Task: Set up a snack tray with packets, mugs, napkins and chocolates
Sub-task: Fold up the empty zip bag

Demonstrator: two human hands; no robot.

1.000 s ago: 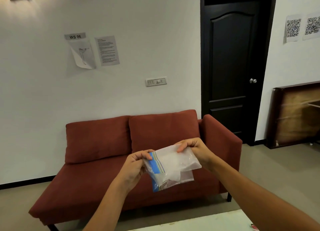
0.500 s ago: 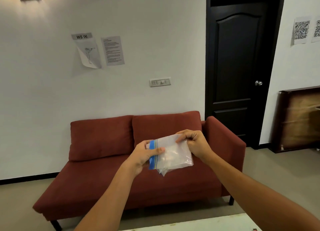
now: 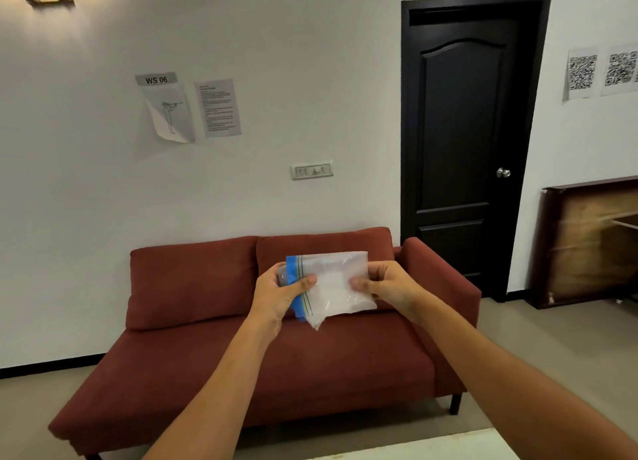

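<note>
Both hands hold a clear plastic zip bag (image 3: pixel 336 285) with a blue seal strip, raised in the air in front of me. White contents show faintly through the plastic. My left hand (image 3: pixel 278 294) grips the blue sealed end, thumb across it. My right hand (image 3: pixel 388 285) pinches the opposite end. The bag lies roughly level between them. No tray, mugs or chocolates are in view.
A red sofa (image 3: pixel 193 363) stands against the white wall ahead. A dark door (image 3: pixel 462 142) is at the right, with a wooden panel (image 3: pixel 587 242) leaning beside it. A pale table edge (image 3: pixel 448 447) shows at the bottom.
The bag has been lifted and flattened out between my hands. My left thumb has slid over the blue strip, and the view has shifted slightly.
</note>
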